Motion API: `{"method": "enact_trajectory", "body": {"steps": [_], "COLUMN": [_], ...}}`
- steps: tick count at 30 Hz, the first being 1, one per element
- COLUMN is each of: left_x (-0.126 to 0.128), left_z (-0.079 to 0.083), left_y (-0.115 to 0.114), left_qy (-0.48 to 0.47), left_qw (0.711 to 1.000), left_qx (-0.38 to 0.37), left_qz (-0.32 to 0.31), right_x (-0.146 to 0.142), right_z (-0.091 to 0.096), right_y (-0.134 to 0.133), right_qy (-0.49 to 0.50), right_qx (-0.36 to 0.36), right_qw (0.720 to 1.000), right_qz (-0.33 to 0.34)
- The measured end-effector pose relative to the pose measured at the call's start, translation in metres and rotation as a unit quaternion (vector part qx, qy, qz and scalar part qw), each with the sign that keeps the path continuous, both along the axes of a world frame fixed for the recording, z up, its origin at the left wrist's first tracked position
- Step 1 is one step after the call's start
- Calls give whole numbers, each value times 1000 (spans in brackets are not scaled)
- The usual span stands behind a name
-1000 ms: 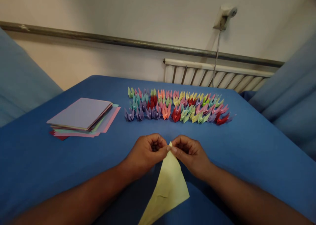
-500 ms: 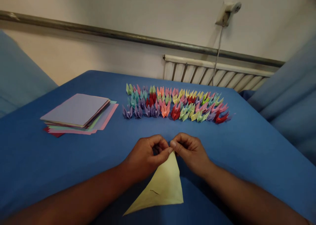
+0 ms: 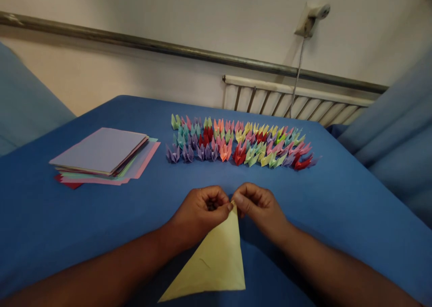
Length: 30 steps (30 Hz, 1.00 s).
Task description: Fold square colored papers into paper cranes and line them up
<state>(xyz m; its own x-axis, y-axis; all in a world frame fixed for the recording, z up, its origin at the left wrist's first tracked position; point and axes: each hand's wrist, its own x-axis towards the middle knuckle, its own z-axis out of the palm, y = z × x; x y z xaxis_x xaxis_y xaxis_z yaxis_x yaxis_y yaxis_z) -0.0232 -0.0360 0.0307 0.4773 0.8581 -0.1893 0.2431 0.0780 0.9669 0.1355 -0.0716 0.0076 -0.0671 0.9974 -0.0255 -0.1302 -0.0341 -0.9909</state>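
A sheet of yellow paper (image 3: 216, 257), folded into a triangle, hangs point-up between my hands, its wide edge toward me. My left hand (image 3: 204, 212) pinches the top corner between thumb and fingers. Right beside it, my right hand (image 3: 258, 208) is closed at the same corner, thumb pressed against the forefinger. The fingertips nearly meet there, and they hide the very tip of the paper. A faint short crease shows on the lower part of the triangle.
Rows of small folded paper cranes (image 3: 239, 145) in many colours stand beyond my hands. To the left lies a stack of coloured paper squares (image 3: 101, 149). Everything rests on a blue cloth (image 3: 118, 221). Behind are a metal rail (image 3: 168, 46), a radiator (image 3: 297, 91) and blue curtains (image 3: 401, 131).
The yellow triangle has shifted slightly down and to the left, toward me. Both hands stay pinched near its top corner, with small finger movements. The view has tilted a little.
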Motion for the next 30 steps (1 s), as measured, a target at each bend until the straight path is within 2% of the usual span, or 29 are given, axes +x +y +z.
{"method": "enact_trajectory", "body": {"steps": [3,9,16,21,24,27,30], "left_x": [0,2,-1,-4,-4,-3,-3], "left_z": [-2,-11,-11,-9,-11,-12,-14], "left_y": [-1,4,14,22,25,27,30], "left_qy": [5,-10,-46,-79,-77,-63,-82], "left_qw": [1000,1000,995,995,995,995,988], "left_qx": [24,16,17,-27,-27,-8,-7], "left_qz": [-3,15,88,58,53,78,134], "right_x": [-3,-2,-9,-11,-11,-11,-10], "right_z": [0,-3,-21,-27,-27,-27,-26], "right_y": [-1,4,12,18,19,19,19], "right_qy": [-11,-21,10,3,-4,1,26], "right_qx": [2,11,-17,-12,-7,-10,-37], "right_qw": [1000,999,1000,1000,1000,1000,997], "right_qz": [-28,-28,-4,-9,2,23,59]}}
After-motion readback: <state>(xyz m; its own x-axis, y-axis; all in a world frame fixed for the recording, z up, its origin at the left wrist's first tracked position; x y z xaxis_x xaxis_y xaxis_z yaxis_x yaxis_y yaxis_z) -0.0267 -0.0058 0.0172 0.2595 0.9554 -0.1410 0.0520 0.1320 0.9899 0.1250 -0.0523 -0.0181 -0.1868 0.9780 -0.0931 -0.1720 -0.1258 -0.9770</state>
